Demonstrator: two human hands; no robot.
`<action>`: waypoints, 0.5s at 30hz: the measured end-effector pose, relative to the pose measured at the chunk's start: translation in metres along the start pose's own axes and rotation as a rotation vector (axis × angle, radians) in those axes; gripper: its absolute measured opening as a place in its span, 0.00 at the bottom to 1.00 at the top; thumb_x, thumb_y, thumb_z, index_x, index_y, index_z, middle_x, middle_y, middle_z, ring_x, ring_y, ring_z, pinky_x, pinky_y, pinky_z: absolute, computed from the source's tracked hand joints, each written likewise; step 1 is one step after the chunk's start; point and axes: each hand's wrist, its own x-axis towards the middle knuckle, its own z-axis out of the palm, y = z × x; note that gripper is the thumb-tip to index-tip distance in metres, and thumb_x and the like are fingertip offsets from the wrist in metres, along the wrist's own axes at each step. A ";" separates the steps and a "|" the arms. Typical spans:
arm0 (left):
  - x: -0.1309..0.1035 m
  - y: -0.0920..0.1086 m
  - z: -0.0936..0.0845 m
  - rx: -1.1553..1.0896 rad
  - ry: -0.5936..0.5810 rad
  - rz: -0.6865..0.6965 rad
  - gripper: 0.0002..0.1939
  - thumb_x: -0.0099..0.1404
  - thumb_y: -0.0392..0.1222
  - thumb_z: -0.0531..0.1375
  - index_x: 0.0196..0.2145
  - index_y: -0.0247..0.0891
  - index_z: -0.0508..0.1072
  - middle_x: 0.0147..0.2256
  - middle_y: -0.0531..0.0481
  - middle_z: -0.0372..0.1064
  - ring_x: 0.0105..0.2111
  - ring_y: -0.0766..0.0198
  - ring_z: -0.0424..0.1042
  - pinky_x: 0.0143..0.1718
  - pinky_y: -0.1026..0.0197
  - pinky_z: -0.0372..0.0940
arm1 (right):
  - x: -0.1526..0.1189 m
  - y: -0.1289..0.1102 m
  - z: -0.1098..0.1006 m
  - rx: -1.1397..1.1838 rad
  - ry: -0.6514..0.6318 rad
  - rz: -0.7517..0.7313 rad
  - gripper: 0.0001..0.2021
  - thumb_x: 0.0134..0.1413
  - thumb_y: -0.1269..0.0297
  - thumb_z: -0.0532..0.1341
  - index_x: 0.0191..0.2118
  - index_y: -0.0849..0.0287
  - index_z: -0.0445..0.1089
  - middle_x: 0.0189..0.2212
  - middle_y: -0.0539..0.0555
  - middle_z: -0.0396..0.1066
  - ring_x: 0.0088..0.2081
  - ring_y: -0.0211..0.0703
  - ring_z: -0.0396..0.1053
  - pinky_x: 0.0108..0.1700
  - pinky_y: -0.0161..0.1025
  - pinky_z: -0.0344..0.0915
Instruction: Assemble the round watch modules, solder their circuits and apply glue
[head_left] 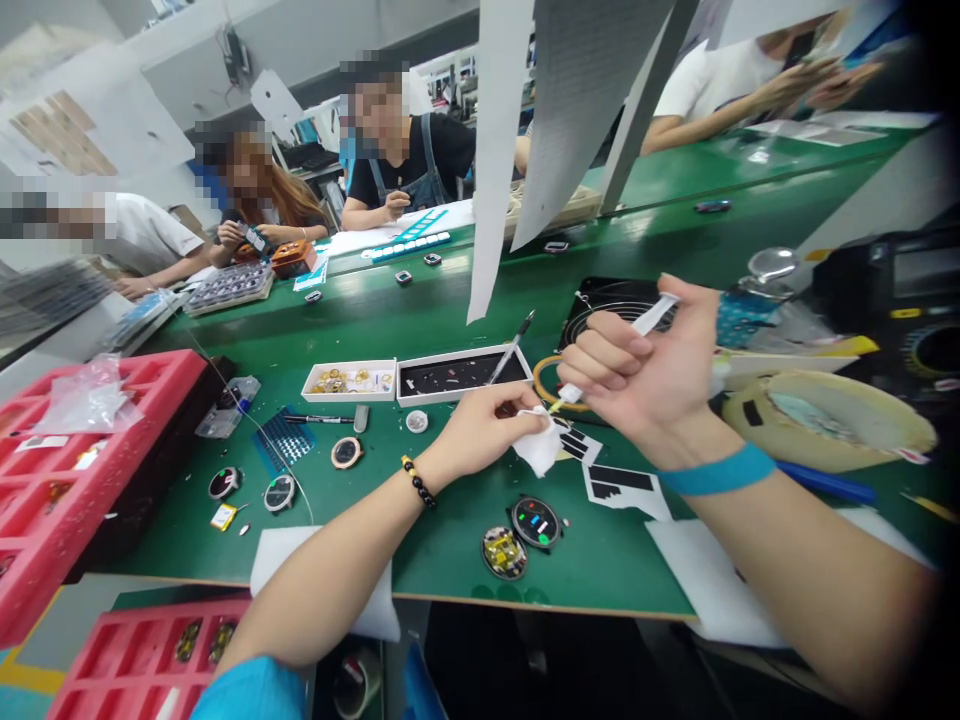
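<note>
My right hand (634,365) is wrapped round a white syringe (655,314), with the thumb on its plunger end. The syringe's yellowish tip meets a white cloth (538,446), which my left hand (499,425) pinches between thumb and fingers. On the green table (450,560) below my hands lie an opened round watch body (504,552) with yellow parts inside and, touching it, a round watch face (535,522) with coloured marks. Black-and-white sticker sheets (626,488) are just right of the cloth.
Two white boxes (349,381) of small parts and a pen (514,345) lie beyond my left hand. Round watches (280,493) and a marker (322,419) are at left, near red trays (150,430). A tape roll (825,420) stands right. Several people sit across the table.
</note>
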 end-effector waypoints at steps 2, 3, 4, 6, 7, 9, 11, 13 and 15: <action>0.000 0.000 0.000 0.000 0.002 0.001 0.07 0.60 0.43 0.63 0.30 0.38 0.70 0.29 0.55 0.65 0.30 0.66 0.61 0.34 0.63 0.55 | 0.000 0.000 0.000 0.004 -0.003 -0.004 0.34 0.47 0.45 0.67 0.20 0.55 0.37 0.11 0.43 0.36 0.15 0.35 0.34 0.17 0.39 0.35; 0.000 -0.001 0.000 -0.001 0.002 0.003 0.07 0.60 0.43 0.63 0.30 0.38 0.70 0.29 0.55 0.65 0.30 0.66 0.61 0.34 0.63 0.55 | 0.000 0.000 0.000 0.007 -0.001 -0.005 0.35 0.47 0.45 0.67 0.20 0.55 0.37 0.11 0.43 0.35 0.15 0.35 0.34 0.17 0.40 0.35; 0.000 -0.001 0.000 0.000 0.002 0.006 0.07 0.60 0.43 0.63 0.30 0.38 0.70 0.29 0.55 0.65 0.30 0.66 0.61 0.33 0.63 0.55 | 0.000 0.000 0.000 0.011 0.006 -0.006 0.35 0.46 0.45 0.67 0.20 0.55 0.37 0.11 0.44 0.35 0.15 0.35 0.34 0.17 0.40 0.35; 0.000 -0.001 0.000 0.003 0.002 0.009 0.06 0.60 0.43 0.63 0.30 0.38 0.71 0.29 0.55 0.66 0.30 0.66 0.61 0.33 0.63 0.55 | 0.000 0.000 0.002 0.013 0.030 0.000 0.34 0.46 0.46 0.66 0.21 0.55 0.36 0.11 0.44 0.36 0.15 0.35 0.34 0.18 0.39 0.35; 0.000 -0.001 0.000 0.004 0.003 0.009 0.06 0.60 0.43 0.63 0.30 0.38 0.71 0.29 0.55 0.65 0.30 0.66 0.61 0.33 0.63 0.55 | -0.001 0.000 0.003 0.012 0.042 0.005 0.34 0.46 0.46 0.66 0.21 0.55 0.36 0.11 0.44 0.36 0.15 0.35 0.34 0.18 0.39 0.35; 0.000 -0.001 0.000 0.002 0.008 0.009 0.07 0.60 0.43 0.63 0.30 0.38 0.71 0.29 0.55 0.65 0.30 0.66 0.60 0.33 0.63 0.54 | -0.002 0.000 0.005 0.014 0.060 0.009 0.34 0.47 0.47 0.66 0.21 0.55 0.36 0.12 0.44 0.36 0.15 0.34 0.35 0.18 0.39 0.36; 0.000 0.000 0.000 0.001 0.016 0.015 0.07 0.60 0.43 0.63 0.30 0.38 0.70 0.28 0.55 0.65 0.30 0.66 0.60 0.33 0.63 0.54 | -0.003 0.000 0.007 0.024 0.065 0.002 0.34 0.47 0.48 0.66 0.21 0.55 0.36 0.12 0.44 0.36 0.16 0.34 0.34 0.18 0.39 0.36; -0.001 0.000 0.000 -0.006 0.019 0.023 0.07 0.60 0.43 0.63 0.29 0.38 0.70 0.29 0.55 0.65 0.30 0.66 0.61 0.33 0.63 0.54 | -0.003 0.000 0.007 0.033 0.063 -0.005 0.33 0.47 0.49 0.66 0.22 0.54 0.36 0.12 0.43 0.35 0.16 0.34 0.34 0.19 0.40 0.36; -0.001 0.001 0.001 -0.016 0.015 0.019 0.07 0.60 0.43 0.63 0.29 0.38 0.70 0.29 0.55 0.65 0.30 0.66 0.61 0.33 0.63 0.55 | -0.002 0.000 0.006 0.037 0.052 -0.003 0.33 0.48 0.48 0.65 0.22 0.54 0.36 0.12 0.43 0.35 0.16 0.34 0.33 0.19 0.40 0.35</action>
